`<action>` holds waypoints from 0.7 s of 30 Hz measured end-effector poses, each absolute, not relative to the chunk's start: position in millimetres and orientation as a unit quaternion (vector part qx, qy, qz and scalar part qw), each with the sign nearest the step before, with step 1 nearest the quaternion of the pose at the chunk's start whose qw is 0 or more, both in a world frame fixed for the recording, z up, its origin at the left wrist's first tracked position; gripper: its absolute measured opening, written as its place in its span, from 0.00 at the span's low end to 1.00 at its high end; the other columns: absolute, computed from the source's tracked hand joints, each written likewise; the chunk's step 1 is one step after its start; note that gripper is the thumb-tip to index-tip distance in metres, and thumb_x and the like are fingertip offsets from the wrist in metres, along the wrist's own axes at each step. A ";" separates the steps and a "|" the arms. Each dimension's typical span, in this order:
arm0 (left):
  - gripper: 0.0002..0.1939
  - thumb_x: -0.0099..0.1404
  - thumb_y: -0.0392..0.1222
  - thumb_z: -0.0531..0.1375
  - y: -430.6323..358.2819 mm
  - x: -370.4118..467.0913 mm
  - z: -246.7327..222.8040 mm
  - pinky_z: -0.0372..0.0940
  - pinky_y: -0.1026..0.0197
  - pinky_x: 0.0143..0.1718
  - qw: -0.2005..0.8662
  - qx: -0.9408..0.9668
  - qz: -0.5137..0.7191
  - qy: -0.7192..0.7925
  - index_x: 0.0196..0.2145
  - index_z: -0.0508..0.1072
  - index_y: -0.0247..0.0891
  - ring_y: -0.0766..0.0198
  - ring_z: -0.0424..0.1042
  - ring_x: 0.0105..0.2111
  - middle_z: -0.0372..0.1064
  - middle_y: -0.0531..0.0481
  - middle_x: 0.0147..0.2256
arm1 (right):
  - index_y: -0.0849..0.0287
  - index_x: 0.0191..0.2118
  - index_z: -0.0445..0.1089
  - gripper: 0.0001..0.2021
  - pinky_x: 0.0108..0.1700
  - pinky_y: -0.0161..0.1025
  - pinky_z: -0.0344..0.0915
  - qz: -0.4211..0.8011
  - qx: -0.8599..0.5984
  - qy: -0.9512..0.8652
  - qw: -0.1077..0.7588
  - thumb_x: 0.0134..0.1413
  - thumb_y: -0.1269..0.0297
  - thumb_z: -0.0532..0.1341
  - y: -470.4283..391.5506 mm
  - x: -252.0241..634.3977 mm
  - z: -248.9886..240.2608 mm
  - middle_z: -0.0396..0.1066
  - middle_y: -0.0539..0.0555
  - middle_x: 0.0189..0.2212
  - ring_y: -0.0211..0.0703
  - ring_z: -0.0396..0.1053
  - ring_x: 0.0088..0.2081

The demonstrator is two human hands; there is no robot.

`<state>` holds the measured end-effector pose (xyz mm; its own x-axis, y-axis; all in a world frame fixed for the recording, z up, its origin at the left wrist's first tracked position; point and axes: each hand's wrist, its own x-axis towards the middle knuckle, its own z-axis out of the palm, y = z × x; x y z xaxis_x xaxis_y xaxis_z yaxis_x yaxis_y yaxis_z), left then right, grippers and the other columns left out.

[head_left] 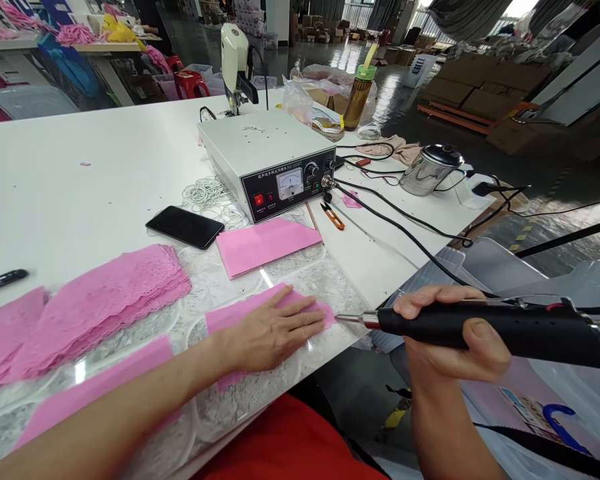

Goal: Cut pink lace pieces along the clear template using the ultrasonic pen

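My left hand (275,330) lies flat, fingers stretched, on a pink fabric piece (240,311) near the table's front edge. In my right hand (450,333) is a black handheld ultrasonic welding tool (520,333), its fingers wrapped round the body. The tool's metal tip points left and meets the right end of the pink piece; whether it presses on it I cannot tell. Behind that piece lies a folded pink stack (267,247). A pile of scalloped pink lace pieces (110,293) is to the left, and another pink piece (110,380) sits partly under my left forearm.
A white control box (275,160) with a meter stands behind, its cable running to the tool. Around it are a black phone (185,227), orange thread snips (333,217), white elastic cord (213,200), a glass pitcher (433,170) and a brown bottle (359,100). Plastic bins (575,300) stand right.
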<state>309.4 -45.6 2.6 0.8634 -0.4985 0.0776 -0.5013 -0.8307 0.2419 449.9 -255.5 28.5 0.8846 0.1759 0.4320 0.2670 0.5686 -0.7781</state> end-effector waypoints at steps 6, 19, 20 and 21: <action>0.24 0.73 0.37 0.48 -45.9 309.4 2.4 0.34 0.41 0.67 0.136 0.957 0.002 -0.257 0.64 0.56 0.39 0.53 0.47 0.66 0.57 0.45 0.63 | 0.58 0.27 0.71 0.09 0.17 0.39 0.63 -0.039 -0.480 -0.239 0.843 0.40 0.60 0.58 -254.7 449.6 30.4 0.69 0.50 0.19 0.40 0.65 0.16; 0.23 0.72 0.34 0.47 -47.1 308.5 0.7 0.39 0.39 0.66 0.137 0.954 0.013 -0.267 0.64 0.57 0.35 0.52 0.49 0.66 0.56 0.41 0.62 | 0.60 0.28 0.71 0.16 0.19 0.36 0.62 -0.086 -0.416 -0.162 0.891 0.38 0.52 0.60 -257.1 474.8 63.4 0.67 0.49 0.22 0.36 0.64 0.19; 0.23 0.72 0.34 0.47 -47.3 308.4 0.0 0.39 0.39 0.66 0.133 0.954 0.016 -0.267 0.63 0.57 0.35 0.52 0.49 0.66 0.56 0.42 0.63 | 0.60 0.30 0.71 0.18 0.22 0.37 0.65 -0.084 -0.399 -0.131 0.904 0.38 0.49 0.61 -258.7 480.2 67.9 0.67 0.49 0.25 0.37 0.66 0.22; 0.23 0.72 0.35 0.47 -47.5 308.2 -0.6 0.38 0.40 0.66 0.130 0.955 0.017 -0.266 0.63 0.58 0.35 0.53 0.48 0.66 0.56 0.42 0.63 | 0.61 0.31 0.70 0.20 0.25 0.38 0.67 -0.071 -0.392 -0.097 0.912 0.38 0.47 0.62 -260.3 484.7 71.2 0.68 0.50 0.27 0.37 0.68 0.25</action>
